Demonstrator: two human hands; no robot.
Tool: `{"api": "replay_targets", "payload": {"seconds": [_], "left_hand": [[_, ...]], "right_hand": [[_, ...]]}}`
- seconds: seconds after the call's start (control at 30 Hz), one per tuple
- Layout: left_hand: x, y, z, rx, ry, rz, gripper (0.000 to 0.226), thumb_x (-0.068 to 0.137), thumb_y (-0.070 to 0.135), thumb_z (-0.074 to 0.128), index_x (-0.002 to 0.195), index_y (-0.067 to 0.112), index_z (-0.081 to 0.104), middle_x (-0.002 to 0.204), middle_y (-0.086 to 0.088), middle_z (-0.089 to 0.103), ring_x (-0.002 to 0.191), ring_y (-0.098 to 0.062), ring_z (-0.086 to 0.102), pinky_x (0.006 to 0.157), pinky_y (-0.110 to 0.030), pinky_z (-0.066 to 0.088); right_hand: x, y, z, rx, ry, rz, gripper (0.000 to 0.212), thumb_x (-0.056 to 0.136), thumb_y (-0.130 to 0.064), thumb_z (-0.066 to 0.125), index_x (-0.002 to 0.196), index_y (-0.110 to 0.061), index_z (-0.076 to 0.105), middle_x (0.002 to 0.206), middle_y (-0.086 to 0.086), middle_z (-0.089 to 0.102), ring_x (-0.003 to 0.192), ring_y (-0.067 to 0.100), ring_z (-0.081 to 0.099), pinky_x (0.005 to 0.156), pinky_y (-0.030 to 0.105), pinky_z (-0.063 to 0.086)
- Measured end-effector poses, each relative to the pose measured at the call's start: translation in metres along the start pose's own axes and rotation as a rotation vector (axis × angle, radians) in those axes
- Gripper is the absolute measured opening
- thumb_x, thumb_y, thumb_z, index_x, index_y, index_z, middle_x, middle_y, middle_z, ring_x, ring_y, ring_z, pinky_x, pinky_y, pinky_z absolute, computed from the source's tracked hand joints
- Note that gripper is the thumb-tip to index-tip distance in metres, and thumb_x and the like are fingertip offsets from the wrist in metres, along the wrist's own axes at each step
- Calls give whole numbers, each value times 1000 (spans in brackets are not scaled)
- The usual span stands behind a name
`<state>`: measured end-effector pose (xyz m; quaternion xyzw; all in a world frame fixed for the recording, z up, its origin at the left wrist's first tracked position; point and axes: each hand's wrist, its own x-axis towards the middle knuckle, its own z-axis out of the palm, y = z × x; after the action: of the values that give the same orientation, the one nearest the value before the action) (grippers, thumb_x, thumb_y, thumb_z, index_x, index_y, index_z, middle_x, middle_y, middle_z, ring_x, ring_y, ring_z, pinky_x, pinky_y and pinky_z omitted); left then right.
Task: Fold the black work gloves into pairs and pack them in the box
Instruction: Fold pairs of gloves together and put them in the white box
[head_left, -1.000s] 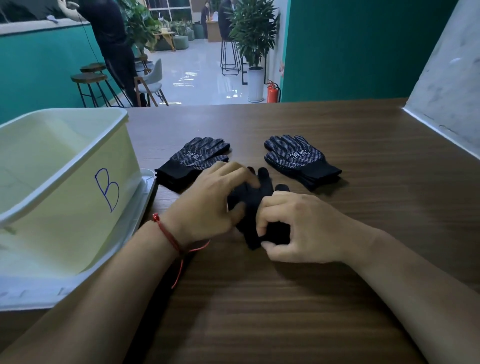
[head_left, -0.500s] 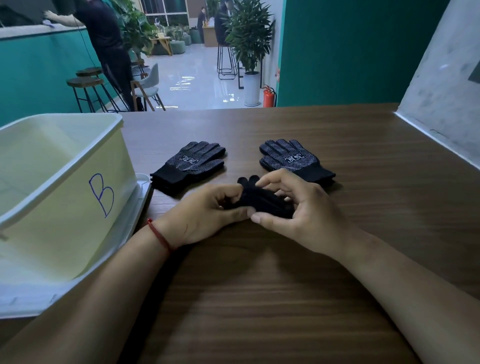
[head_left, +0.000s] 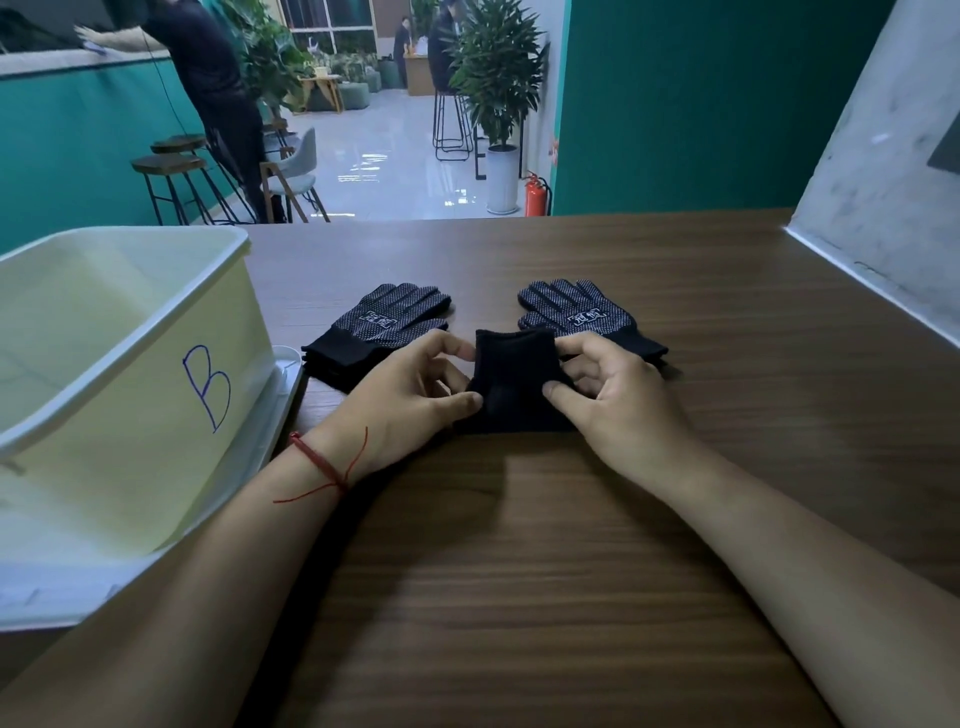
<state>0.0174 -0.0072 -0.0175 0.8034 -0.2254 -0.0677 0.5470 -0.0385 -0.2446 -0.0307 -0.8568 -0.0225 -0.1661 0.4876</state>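
A folded black glove bundle (head_left: 511, 387) stands on the wooden table between my hands. My left hand (head_left: 402, 397) pinches its left edge and my right hand (head_left: 618, 397) pinches its right edge. Behind them lie two flat stacks of dotted black gloves, the left stack (head_left: 382, 327) with fingers pointing away and the right stack (head_left: 579, 312) partly hidden by the bundle. A pale yellow box (head_left: 140, 384) marked "B" stands open at the left, resting on its white lid (head_left: 288, 364).
A grey wall panel (head_left: 883, 218) borders the table at the right. The table's far edge drops to a room with stools (head_left: 171, 171), a potted plant (head_left: 498, 93) and people standing.
The bundle was flat under my hands, then rolled between them. Now it is held upright by its two sides, pulled into a squarish packet. The view has tilted slightly.
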Motion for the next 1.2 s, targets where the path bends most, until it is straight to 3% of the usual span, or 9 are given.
{"api": "replay_targets", "payload": {"seconds": [0.1, 0.27, 0.4, 0.53, 0.67, 0.77, 1.03, 1.13, 1.2], "left_hand": [[3, -8, 2, 84, 64, 1, 34, 91, 10, 80, 113, 20, 56, 78, 5, 68, 64, -22, 61, 69, -36, 49], [1, -10, 9, 399, 171, 110, 29, 90, 22, 78, 103, 25, 53, 86, 8, 70, 67, -9, 61, 69, -28, 49], [1, -15, 8, 537, 142, 244, 27, 93, 20, 73, 114, 32, 61, 115, 13, 60, 105, -12, 61, 85, -38, 56], [3, -16, 10, 693, -28, 360, 32, 103, 24, 54, 133, 24, 66, 139, 9, 65, 131, -17, 57, 111, -35, 44], [1, -12, 10, 713, -55, 330, 36, 106, 39, 50, 134, 24, 66, 141, 9, 65, 134, -13, 55, 115, -39, 42], [-1, -7, 5, 751, -93, 389, 40, 94, 50, 62, 128, 30, 63, 134, 14, 63, 131, -13, 56, 111, -44, 44], [-1, -5, 8, 848, -70, 452, 23, 96, 47, 62, 111, 31, 69, 117, 12, 65, 115, -18, 59, 101, -45, 50], [-1, -2, 8, 886, -43, 478, 23, 101, 45, 55, 111, 28, 68, 112, 11, 67, 110, -18, 60, 99, -45, 50], [-3, 2, 10, 873, -10, 510, 20, 102, 41, 55, 111, 26, 66, 109, 10, 68, 106, -18, 61, 97, -45, 51]], "right_hand": [[1, 0, 1, -28, 44, -10, 41, 91, -22, 82, 127, -35, 67, 105, -11, 78, 98, 0, 74, 96, 29, 59], [6, 3, 5, -171, 100, -141, 45, 88, -16, 85, 125, -28, 62, 110, -10, 68, 92, 2, 70, 84, 22, 59], [5, 0, 3, -303, 40, -350, 37, 89, -6, 78, 122, -21, 70, 125, -7, 66, 120, 9, 62, 107, 23, 47], [0, -3, 6, -384, -208, -369, 40, 100, -6, 62, 135, -21, 70, 145, -9, 63, 138, 6, 52, 120, 16, 31], [-1, -5, 4, -449, -301, -286, 40, 107, -17, 53, 145, -23, 64, 151, -10, 60, 143, 3, 45, 123, 18, 27], [-2, -9, 2, -472, -312, -261, 41, 110, -29, 52, 149, -25, 61, 157, -12, 54, 147, 0, 39, 124, 15, 22], [-4, -12, 1, -604, -382, -269, 64, 106, -50, 56, 164, -30, 40, 172, -17, 31, 159, -2, 19, 127, 19, 11], [-5, -10, 2, -615, -354, -284, 60, 104, -53, 58, 160, -31, 48, 168, -17, 40, 157, 1, 27, 131, 34, 20], [-5, -10, 2, -580, -285, -305, 50, 100, -49, 66, 147, -31, 63, 153, -15, 59, 145, 4, 46, 123, 35, 33]]}}
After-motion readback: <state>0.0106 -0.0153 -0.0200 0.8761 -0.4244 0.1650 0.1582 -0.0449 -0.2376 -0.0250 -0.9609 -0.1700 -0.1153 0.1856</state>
